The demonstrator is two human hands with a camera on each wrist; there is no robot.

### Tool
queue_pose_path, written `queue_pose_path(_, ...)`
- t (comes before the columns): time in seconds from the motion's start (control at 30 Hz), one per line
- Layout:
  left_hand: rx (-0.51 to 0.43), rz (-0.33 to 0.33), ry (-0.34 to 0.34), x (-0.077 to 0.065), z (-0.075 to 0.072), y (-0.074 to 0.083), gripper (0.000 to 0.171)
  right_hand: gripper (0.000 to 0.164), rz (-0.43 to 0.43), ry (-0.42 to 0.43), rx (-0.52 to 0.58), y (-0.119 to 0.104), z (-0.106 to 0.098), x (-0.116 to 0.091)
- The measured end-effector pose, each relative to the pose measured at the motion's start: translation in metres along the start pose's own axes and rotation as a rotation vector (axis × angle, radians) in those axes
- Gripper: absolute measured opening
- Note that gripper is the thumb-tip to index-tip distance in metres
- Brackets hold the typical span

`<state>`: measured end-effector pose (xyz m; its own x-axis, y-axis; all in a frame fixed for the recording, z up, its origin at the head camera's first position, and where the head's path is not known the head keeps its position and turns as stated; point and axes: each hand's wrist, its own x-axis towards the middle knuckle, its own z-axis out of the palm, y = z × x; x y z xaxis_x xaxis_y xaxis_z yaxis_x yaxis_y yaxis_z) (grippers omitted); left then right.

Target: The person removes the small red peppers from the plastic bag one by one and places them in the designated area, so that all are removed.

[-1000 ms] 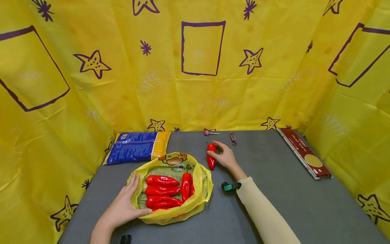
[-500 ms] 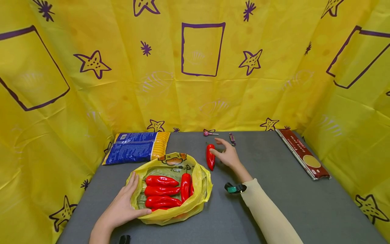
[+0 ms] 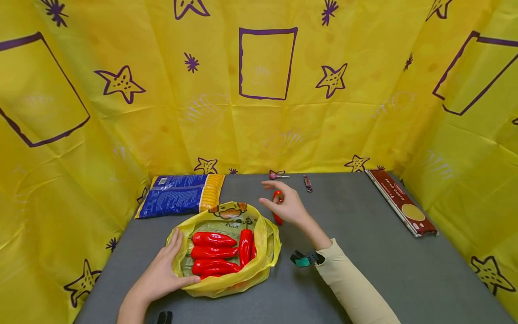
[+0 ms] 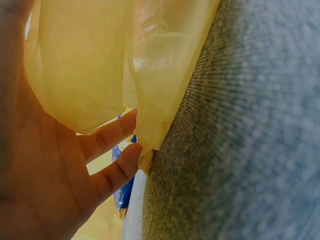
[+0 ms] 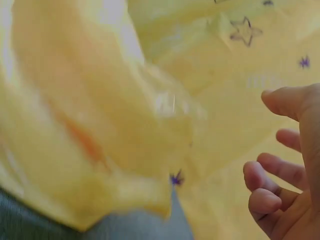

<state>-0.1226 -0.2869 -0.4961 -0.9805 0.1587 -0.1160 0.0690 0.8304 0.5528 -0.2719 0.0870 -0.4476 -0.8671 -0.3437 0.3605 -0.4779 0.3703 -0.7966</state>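
Note:
A yellow plastic bag point(image 3: 230, 286) sits on the grey table with its mouth spread wide and several red peppers point(image 3: 214, 253) inside. My left hand point(image 3: 159, 272) rests against the bag's left side, fingers fairly straight and thumb over the near rim; in the left wrist view its fingertips touch the plastic. Another red pepper point(image 3: 278, 219) lies on the table right of the bag, partly hidden behind my right hand point(image 3: 292, 208). That hand hovers with thumb and fingers apart, holding nothing. In the right wrist view, its fingers point(image 5: 282, 170) are beside the blurred bag.
Behind the bag lies a blue and yellow packet point(image 3: 176, 195). A lollipop point(image 3: 278, 176) and a small wrapped candy point(image 3: 308, 183) lie at the back edge. A dark red spaghetti pack point(image 3: 400, 202) is at the right. Yellow patterned cloth point(image 3: 259, 130) walls the table.
My right hand has let go of the pepper outside the bag, drawn slightly right, then swung left over it. That pepper stays on the table. My left hand and the bag have hardly moved.

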Motion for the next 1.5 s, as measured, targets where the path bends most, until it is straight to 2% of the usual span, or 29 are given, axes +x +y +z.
queue_pose_path(0.4,-0.013,-0.004,-0.014,0.0,0.0,0.0,0.137,0.046,-0.15,-0.188,-0.06,-0.049,0.028,0.023)
queue_pose_path(0.67,-0.022,0.0,-0.02,0.001,0.0,0.001,0.138,0.046,-0.224,-0.307,-0.111,-0.061,0.051,0.047)
queue_pose_path(0.97,-0.02,-0.009,-0.036,0.0,0.001,0.0,0.136,0.045,-0.175,-0.451,-0.128,-0.063,0.077,0.063)
queue_pose_path(1.17,-0.016,-0.011,-0.036,0.001,0.0,0.001,0.137,0.042,-0.172,-0.521,-0.143,-0.062,0.089,0.071)
queue_pose_path(1.4,-0.014,-0.021,-0.049,0.001,0.0,0.001,0.137,0.039,-0.169,-0.638,-0.084,-0.053,0.1,0.079)
queue_pose_path(1.5,-0.012,-0.02,-0.047,0.001,0.0,-0.001,0.137,0.038,-0.128,-0.671,-0.014,-0.045,0.107,0.081)
